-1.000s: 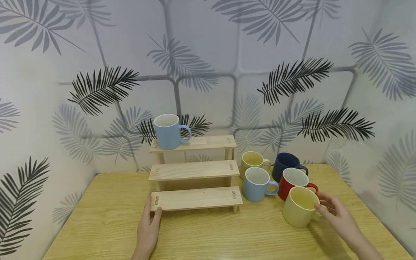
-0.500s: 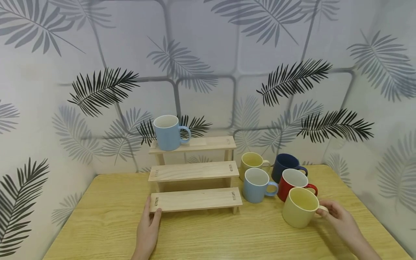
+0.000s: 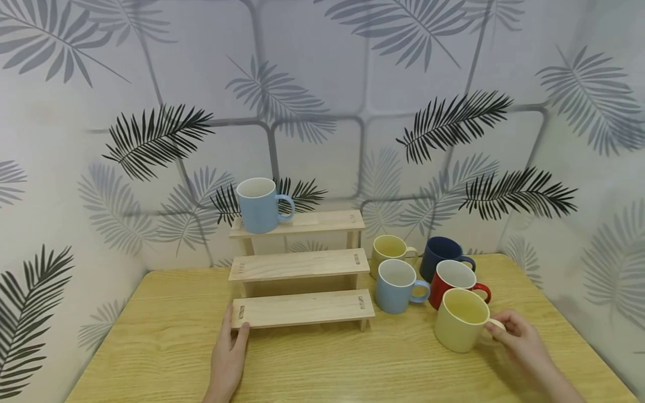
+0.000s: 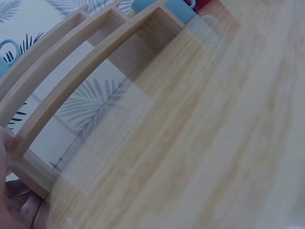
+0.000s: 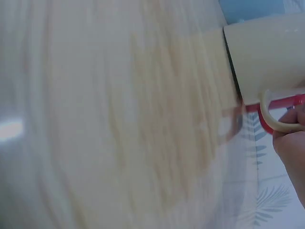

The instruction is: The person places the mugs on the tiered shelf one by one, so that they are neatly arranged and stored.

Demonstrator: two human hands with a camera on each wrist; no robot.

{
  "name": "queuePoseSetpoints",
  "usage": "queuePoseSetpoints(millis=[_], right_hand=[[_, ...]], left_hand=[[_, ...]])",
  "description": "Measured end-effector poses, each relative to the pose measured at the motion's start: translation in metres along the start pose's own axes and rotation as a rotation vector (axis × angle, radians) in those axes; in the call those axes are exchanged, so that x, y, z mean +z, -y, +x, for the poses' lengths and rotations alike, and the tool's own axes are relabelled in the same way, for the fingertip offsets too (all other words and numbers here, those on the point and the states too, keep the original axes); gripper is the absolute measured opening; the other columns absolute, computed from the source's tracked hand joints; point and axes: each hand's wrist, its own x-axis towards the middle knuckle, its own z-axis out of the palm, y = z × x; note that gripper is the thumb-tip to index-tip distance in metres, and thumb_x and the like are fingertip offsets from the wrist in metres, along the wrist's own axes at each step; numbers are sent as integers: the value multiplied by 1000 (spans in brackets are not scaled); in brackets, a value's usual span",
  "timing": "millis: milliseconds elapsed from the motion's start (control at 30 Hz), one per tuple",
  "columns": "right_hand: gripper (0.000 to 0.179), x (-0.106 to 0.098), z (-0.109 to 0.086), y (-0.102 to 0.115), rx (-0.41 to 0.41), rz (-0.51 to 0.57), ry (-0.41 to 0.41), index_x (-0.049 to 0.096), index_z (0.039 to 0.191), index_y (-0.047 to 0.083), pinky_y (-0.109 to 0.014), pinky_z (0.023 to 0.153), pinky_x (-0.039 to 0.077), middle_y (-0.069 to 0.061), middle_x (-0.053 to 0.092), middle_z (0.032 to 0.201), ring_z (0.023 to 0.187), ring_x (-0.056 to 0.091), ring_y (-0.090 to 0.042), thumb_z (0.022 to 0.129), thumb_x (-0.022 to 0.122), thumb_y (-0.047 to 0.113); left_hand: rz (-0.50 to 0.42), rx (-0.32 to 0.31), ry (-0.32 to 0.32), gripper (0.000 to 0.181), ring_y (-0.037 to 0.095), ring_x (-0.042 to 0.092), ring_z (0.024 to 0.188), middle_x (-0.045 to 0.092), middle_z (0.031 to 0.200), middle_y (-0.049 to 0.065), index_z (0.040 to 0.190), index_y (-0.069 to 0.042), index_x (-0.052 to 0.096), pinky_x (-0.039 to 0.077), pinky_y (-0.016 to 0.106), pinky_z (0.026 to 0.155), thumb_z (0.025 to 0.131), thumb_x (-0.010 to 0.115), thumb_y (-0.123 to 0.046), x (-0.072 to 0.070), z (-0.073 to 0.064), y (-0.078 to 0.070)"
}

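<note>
A pale yellow mug (image 3: 459,327) is at the front of a group of mugs in the head view. My right hand (image 3: 521,342) pinches its handle (image 5: 267,109) between thumb and fingers. Whether the mug's base touches the table cannot be told. My left hand (image 3: 229,355) grips the left end of the lowest step of a three-tier wooden shelf (image 3: 304,309), thumb at the front edge and fingers along the side. In the left wrist view, part of that hand (image 4: 7,191) shows at the shelf's end. A light blue mug (image 3: 258,207) stands on the top step at the left.
Right of the shelf stand another light blue mug (image 3: 395,288), a second yellow mug (image 3: 381,263), a navy mug (image 3: 434,263) and a red mug (image 3: 443,288). The red one is close behind the pinched mug. A leaf-patterned backdrop (image 3: 317,157) rises behind the wood-grain table (image 3: 176,313).
My right fingers shifted from the mug's right side to a pinch on its handle, which came into sight at the right. The mug moved slightly left. My left hand stayed on the shelf.
</note>
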Motion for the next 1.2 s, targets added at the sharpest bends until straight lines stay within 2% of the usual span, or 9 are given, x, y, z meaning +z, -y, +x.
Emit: queuePoseSetpoints(millis=[100, 167, 300, 400, 500, 600, 833, 1000, 1200], right_hand=[[17, 11, 0, 5, -17, 51, -20, 63, 88, 6, -18, 62, 46, 2, 61, 79, 72, 54, -5, 90, 58, -11], [14, 18, 1, 11, -13, 40, -37, 63, 88, 5, -18, 64, 46, 4, 62, 80, 74, 55, -5, 90, 59, -9], [3, 30, 5, 25, 17, -111, -79, 64, 91, -1, -15, 69, 47, 8, 65, 83, 79, 58, -2, 90, 64, -3], [7, 37, 8, 33, 25, -247, -96, 64, 92, -3, -13, 69, 47, 10, 66, 82, 79, 59, -1, 88, 68, 1], [10, 45, 10, 38, 4, -304, -71, 64, 94, -5, -13, 68, 48, 11, 67, 84, 79, 59, 0, 87, 69, 0], [11, 55, 11, 45, -27, -287, -28, 64, 96, -6, -14, 68, 49, 10, 68, 87, 81, 60, -1, 87, 68, -1], [11, 89, 22, 68, -64, -122, 1, 65, 96, -4, -20, 66, 54, 5, 67, 87, 78, 62, -4, 86, 67, -6], [12, 115, 39, 85, -91, -44, 23, 63, 97, -8, -25, 62, 57, 2, 67, 86, 76, 63, -8, 86, 66, -5], [9, 146, 69, 105, -131, 11, 34, 64, 96, -4, -21, 65, 55, 3, 68, 84, 77, 63, -9, 88, 67, -2]], left_hand=[[5, 5, -4, 73, 36, 26, 138, 13, 157, 17, 155, -15, 6, 30, 46, 109, 100, 43, -45, 0, 1, 0], [10, 6, -7, 73, 36, 26, 138, 13, 157, 18, 155, -15, 6, 30, 46, 109, 100, 43, -45, 0, 1, 1], [11, 4, -11, 73, 36, 26, 138, 14, 157, 18, 155, -15, 7, 30, 46, 109, 100, 43, -45, 0, 2, 1], [11, 3, -12, 73, 36, 27, 137, 14, 157, 18, 155, -16, 7, 30, 47, 109, 100, 43, -46, -1, 2, 1], [10, 2, -14, 73, 36, 27, 137, 14, 157, 17, 155, -16, 7, 30, 47, 109, 100, 43, -47, -1, 2, 1], [8, 0, -15, 73, 36, 29, 137, 15, 156, 18, 155, -17, 7, 30, 46, 109, 100, 43, -48, -1, 3, 1], [14, -5, -11, 73, 37, 28, 136, 14, 156, 19, 155, -17, 6, 30, 48, 108, 100, 42, -48, -1, 3, 1], [13, -20, -2, 74, 36, 27, 138, 13, 157, 15, 155, -19, 6, 30, 47, 109, 99, 42, -50, -1, 2, 2], [8, -24, 2, 74, 35, 23, 139, 11, 158, 15, 155, -18, 5, 30, 46, 109, 100, 42, -49, 0, 2, 3]])
